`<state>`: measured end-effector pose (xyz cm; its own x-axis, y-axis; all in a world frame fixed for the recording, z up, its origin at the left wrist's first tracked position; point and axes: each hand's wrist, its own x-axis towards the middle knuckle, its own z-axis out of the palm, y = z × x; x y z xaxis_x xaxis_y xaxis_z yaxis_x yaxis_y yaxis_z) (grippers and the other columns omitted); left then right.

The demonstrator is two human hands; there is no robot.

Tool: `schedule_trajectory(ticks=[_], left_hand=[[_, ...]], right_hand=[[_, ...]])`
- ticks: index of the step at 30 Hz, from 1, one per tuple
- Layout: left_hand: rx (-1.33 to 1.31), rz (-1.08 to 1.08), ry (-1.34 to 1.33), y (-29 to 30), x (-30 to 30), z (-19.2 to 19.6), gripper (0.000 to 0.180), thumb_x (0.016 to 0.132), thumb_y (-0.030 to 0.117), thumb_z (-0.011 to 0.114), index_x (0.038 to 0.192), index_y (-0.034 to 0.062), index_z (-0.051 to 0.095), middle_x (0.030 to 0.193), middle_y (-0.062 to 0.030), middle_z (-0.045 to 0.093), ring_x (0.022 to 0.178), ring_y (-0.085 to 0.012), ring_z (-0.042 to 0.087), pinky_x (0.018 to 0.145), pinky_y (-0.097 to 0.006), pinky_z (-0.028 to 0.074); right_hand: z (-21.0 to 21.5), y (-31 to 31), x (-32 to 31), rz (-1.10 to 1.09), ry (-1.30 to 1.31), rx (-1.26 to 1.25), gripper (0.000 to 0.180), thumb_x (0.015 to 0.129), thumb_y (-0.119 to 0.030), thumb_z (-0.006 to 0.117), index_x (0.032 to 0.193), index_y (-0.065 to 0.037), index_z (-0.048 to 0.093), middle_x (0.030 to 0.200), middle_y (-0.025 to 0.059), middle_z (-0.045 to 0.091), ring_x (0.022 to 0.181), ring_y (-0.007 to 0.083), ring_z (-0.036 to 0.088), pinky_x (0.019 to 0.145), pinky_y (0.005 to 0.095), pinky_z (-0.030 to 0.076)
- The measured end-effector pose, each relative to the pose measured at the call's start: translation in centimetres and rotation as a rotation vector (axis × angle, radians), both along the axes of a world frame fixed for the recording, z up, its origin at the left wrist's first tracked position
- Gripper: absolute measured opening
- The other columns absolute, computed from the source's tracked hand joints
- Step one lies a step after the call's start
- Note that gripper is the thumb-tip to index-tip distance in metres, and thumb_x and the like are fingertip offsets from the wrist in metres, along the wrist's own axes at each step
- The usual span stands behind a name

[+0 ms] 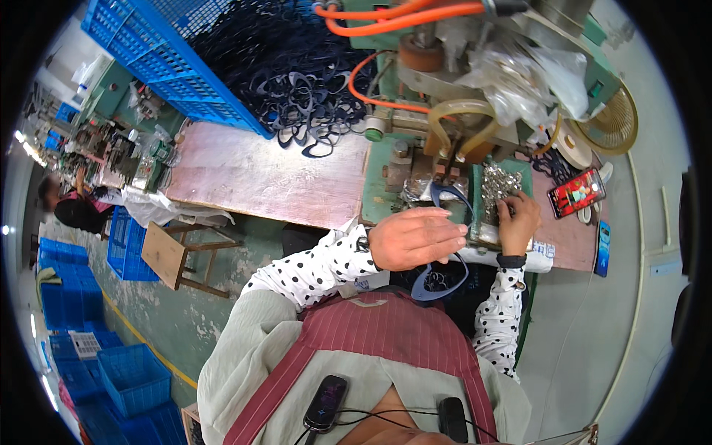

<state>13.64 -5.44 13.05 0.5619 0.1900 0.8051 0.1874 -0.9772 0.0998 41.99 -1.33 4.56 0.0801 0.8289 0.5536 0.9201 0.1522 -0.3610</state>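
Pinkish bench [274, 167] runs up to a green machine [382, 167], and at its far side stands a blue crate [167, 63] with many dark loops [304, 104] spilling out. From where I stand, one blue loop piece [436, 194] sits at the machine's copper-coloured head [447, 172]; blue banding shows again below the left hand [415, 239], so the long axis seems to run toward the person. This hand is the nearer one, lying across it with fingers straight and together. The right hand [521, 222] reaches over a tray [527, 178], fingers bent, the small metal parts [495, 182] just left of and beyond their tips. Whether either hand grips something, I cannot tell.
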Motion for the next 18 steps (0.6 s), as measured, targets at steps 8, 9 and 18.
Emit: schedule_trajectory(ticks=[8, 9, 18], left_hand=[[-0.093, 0.87, -0.145, 9.6, -9.5, -5.5, 0.045, 0.076, 0.044, 0.069, 0.11, 0.0142, 0.067, 0.145, -0.016, 0.039, 0.133, -0.0396, 0.03, 0.104, -0.059, 0.019], [-0.121, 1.146, -0.072, 12.3, -10.7, -6.2, 0.047, 0.074, 0.045, 0.071, 0.112, 0.0176, 0.068, 0.151, -0.0146, 0.032, 0.137, -0.0414, 0.024, 0.103, -0.064, 0.018], [-0.885, 1.342, 0.756, 21.2, -15.6, -6.4, 0.048, 0.083, 0.052, 0.06, 0.129, 0.0373, 0.058, 0.159, -0.0109, 0.014, 0.144, -0.0477, -0.005, 0.1, -0.08, 0.003]], right_hand=[[-0.1, 0.0, 0.4, -0.054, 0.234, 0.019, 0.01, 0.083, -0.015, 0.068, 0.09, -0.007, 0.071, 0.095, 0.0084, 0.068, 0.094, 0.027, 0.059, 0.086, 0.0386, 0.043], [0.0, 0.0, 0.2, -0.07, 0.24, 0.018, 0.011, 0.084, -0.015, 0.067, 0.091, -0.007, 0.07, 0.094, 0.0085, 0.068, 0.093, 0.0271, 0.058, 0.085, 0.0388, 0.042], [-0.6, 0.1, 0.4, -0.16, 0.24, 0.001, 0.013, 0.089, -0.016, 0.061, 0.095, -0.006, 0.066, 0.094, 0.0117, 0.065, 0.09, 0.0298, 0.058, 0.082, 0.0404, 0.042]])
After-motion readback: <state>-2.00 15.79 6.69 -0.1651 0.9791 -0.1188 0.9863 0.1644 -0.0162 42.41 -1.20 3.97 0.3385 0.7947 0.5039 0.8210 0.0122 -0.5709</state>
